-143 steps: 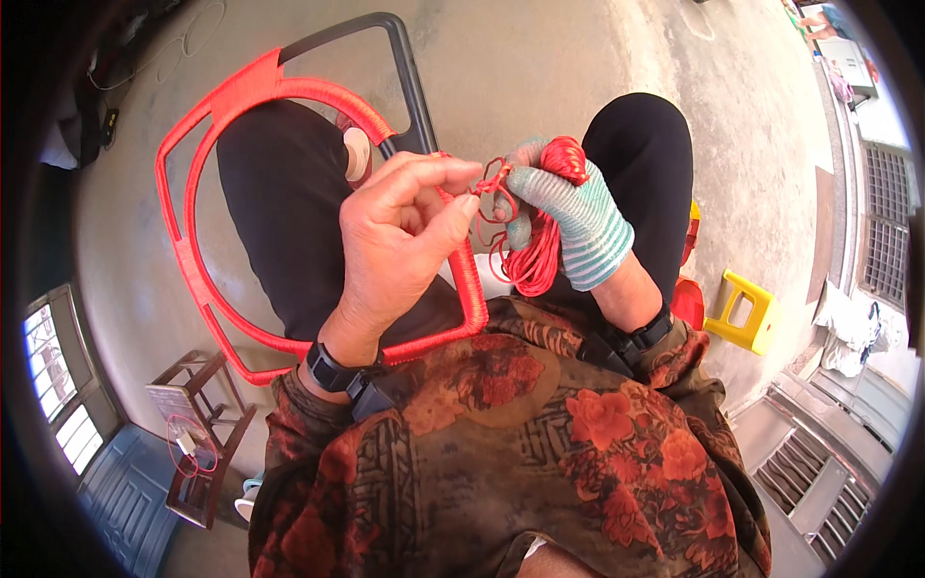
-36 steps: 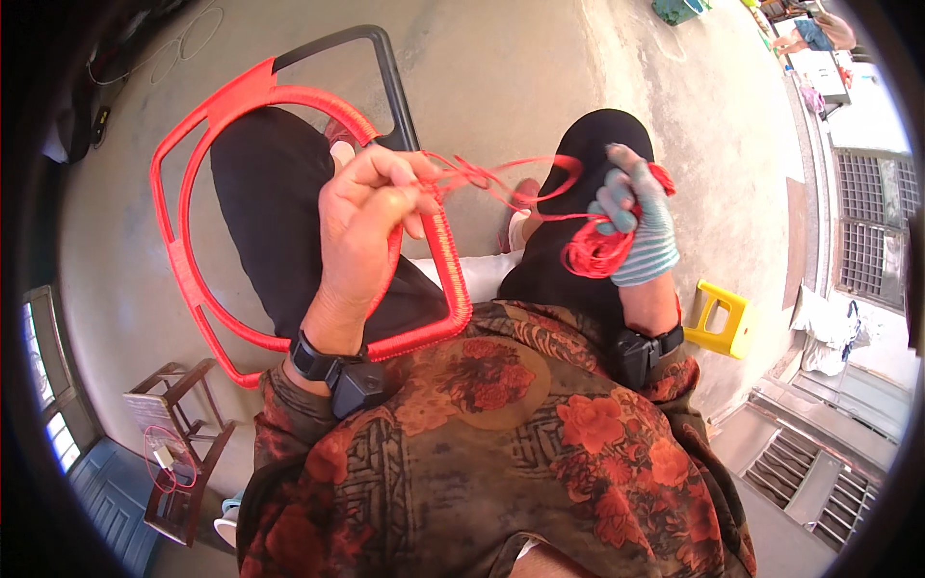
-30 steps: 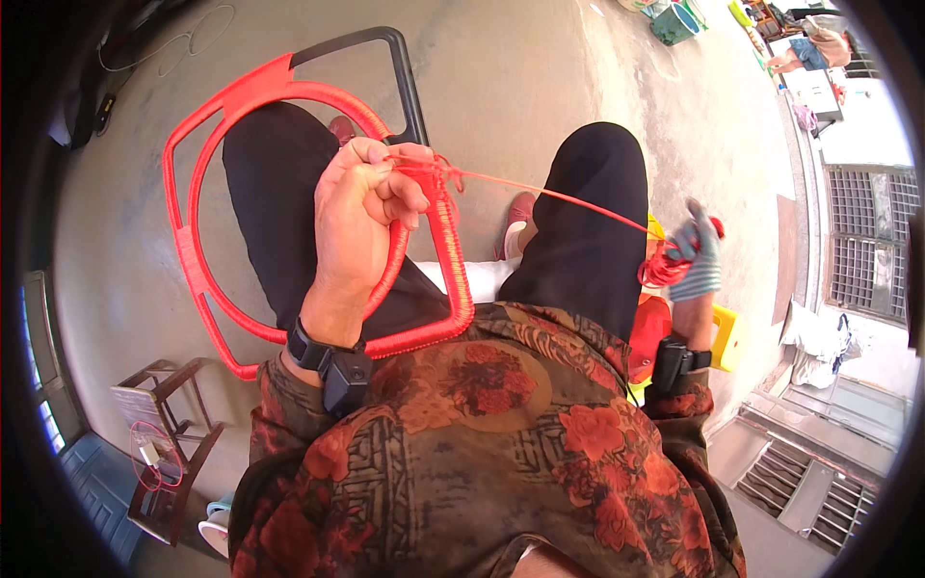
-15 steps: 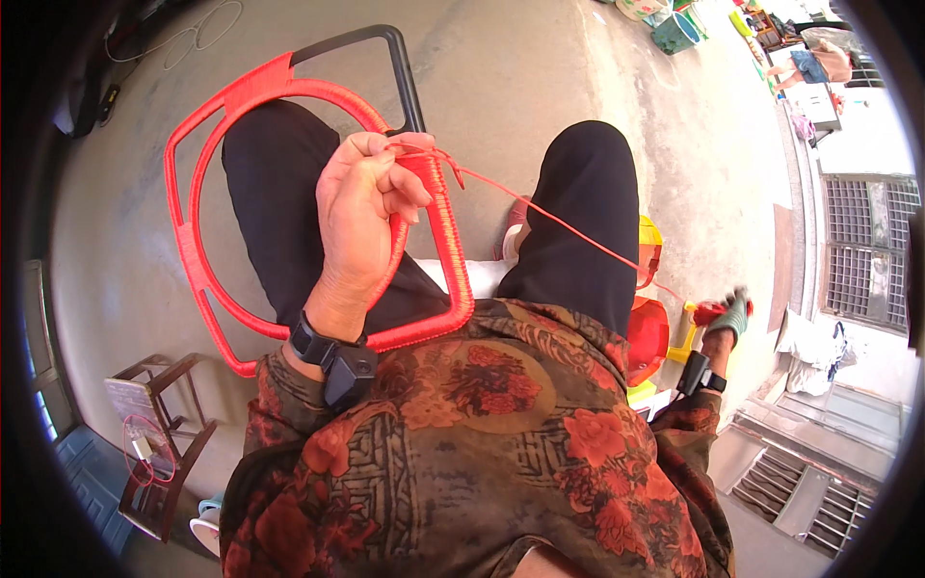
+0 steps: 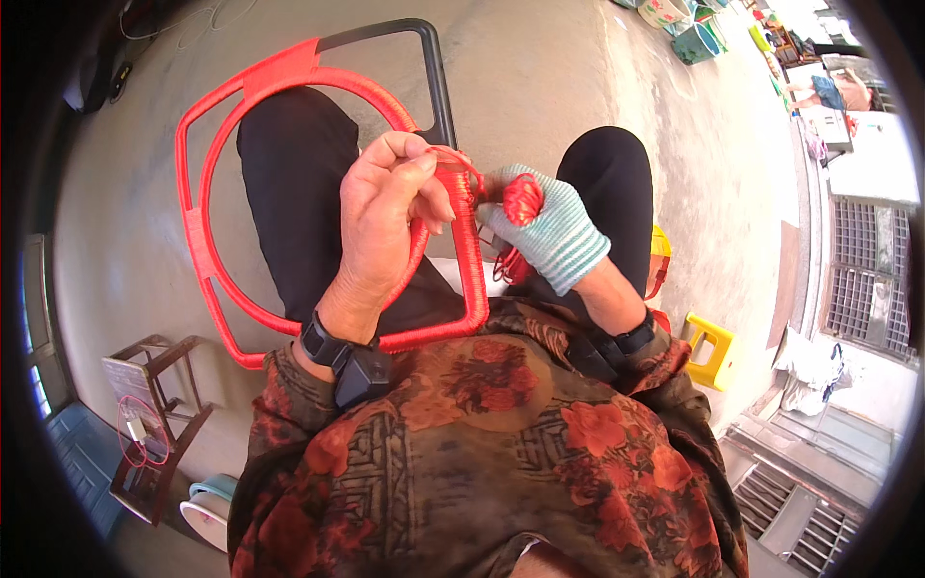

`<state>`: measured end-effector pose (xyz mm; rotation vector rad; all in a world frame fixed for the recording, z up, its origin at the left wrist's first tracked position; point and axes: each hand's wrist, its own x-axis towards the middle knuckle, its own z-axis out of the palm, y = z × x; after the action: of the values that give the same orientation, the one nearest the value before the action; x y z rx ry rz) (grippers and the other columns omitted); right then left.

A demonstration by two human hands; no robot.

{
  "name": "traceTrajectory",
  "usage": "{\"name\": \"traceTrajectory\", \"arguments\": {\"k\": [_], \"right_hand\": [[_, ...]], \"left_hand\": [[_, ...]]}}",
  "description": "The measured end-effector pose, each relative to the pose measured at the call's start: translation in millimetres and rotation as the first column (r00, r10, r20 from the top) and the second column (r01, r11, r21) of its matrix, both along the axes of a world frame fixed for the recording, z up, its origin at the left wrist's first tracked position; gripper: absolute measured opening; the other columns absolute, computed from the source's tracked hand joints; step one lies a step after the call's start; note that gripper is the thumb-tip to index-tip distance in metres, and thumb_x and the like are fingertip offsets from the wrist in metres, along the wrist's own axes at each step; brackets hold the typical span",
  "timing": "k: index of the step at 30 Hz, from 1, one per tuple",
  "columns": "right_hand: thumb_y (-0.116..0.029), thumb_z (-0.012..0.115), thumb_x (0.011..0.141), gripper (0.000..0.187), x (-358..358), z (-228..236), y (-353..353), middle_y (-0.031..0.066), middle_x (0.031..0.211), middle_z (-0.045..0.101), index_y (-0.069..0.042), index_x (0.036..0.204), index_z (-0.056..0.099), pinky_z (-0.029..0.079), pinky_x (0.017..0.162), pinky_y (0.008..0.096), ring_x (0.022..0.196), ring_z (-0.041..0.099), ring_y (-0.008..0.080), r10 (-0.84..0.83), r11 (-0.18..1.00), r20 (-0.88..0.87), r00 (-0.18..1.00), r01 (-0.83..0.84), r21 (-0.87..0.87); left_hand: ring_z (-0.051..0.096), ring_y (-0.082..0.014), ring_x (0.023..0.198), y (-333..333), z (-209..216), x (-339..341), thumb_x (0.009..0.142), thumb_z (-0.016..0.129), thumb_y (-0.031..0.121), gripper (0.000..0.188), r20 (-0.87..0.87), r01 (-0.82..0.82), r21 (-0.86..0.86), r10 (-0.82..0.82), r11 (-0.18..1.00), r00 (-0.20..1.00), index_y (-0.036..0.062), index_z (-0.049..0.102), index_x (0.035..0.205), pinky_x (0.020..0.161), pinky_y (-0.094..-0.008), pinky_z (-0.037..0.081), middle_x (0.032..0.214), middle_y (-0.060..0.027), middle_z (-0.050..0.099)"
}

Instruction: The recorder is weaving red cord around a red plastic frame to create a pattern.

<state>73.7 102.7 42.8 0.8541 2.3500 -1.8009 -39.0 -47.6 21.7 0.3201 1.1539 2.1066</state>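
A rounded-corner frame with a ring inside it (image 5: 469, 275) rests across my lap, mostly wound in red cord. Its far right corner is a bare black bar (image 5: 436, 82). My left hand (image 5: 378, 226), bare, is closed with thumb and forefinger pinching a loop of red cord (image 5: 464, 160) by the bar's right side. Just right of the bar, my right hand (image 5: 567, 236) wears a pale green striped glove and grips a bundle of red cord (image 5: 523, 200). Loose strands hang beneath that bundle. The glove hides part of the cord, and its fingertips reach the bar.
A yellow plastic stool (image 5: 711, 352) is on the floor at my right. Leftward is a dark wooden chair (image 5: 159, 414) with a pink cable on it, and a pale basin (image 5: 207, 515) nearby. Buckets (image 5: 696, 43) and another person (image 5: 846, 91) are at the far right.
My right hand has come in from far out on the right to beside the bar, bringing the cord bundle. The stretched cord has slackened into a loop. The frame has shifted slightly right.
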Motion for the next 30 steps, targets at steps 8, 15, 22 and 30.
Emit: {"name": "traceTrajectory", "arguments": {"k": [8,15,22,30], "right_hand": [[-0.011,0.070,0.087,0.017,4.6,2.8,20.0,0.0071,0.077,0.069,0.000,0.097,0.065,0.051,0.056,0.0236,0.059,0.062,0.0093,-0.200,0.940,-0.114,0.973,0.158,-0.303],[-0.011,0.070,0.087,0.017,6.2,-3.2,14.1,0.0055,0.077,0.069,-0.002,0.100,0.066,0.053,0.056,0.0235,0.060,0.062,0.0078,-0.103,0.976,-0.135,0.985,0.073,-0.207],[-0.011,0.070,0.088,0.016,13.3,-8.0,13.8,0.0051,0.076,0.068,-0.001,0.099,0.065,0.053,0.054,0.0237,0.061,0.062,0.0078,-0.083,0.979,-0.143,0.986,0.053,-0.198],[-0.013,0.071,0.086,0.018,15.4,-8.2,21.3,0.0055,0.075,0.068,-0.001,0.098,0.066,0.053,0.057,0.0245,0.061,0.063,0.0084,-0.182,0.958,-0.099,0.978,0.154,-0.244]], "left_hand": [[0.057,-0.0032,0.066,7.6,7.0,6.8,0.093,0.052,0.005,0.027,-0.209,0.029,-0.147,-0.059,0.989,0.976,-0.0006,0.054,0.119,0.054,-0.0151,0.043,0.110,-0.0127,0.066],[0.051,-0.0013,0.062,9.1,-0.4,8.5,0.088,0.069,0.009,0.023,-0.297,0.155,-0.280,-0.239,0.947,0.925,-0.0025,0.061,0.107,0.057,-0.0177,0.042,0.097,-0.0056,0.064],[0.055,-0.0010,0.066,20.8,-10.3,16.9,0.088,0.067,0.002,0.009,-0.400,0.032,-0.191,-0.108,0.981,0.910,-0.0036,0.065,0.095,0.057,-0.0172,0.044,0.094,-0.0031,0.063],[0.054,0.0007,0.062,20.7,-2.5,20.1,0.092,0.062,0.005,0.007,-0.264,0.088,-0.275,-0.164,0.957,0.950,0.0001,0.064,0.096,0.052,-0.0152,0.043,0.075,0.0028,0.063]]}}
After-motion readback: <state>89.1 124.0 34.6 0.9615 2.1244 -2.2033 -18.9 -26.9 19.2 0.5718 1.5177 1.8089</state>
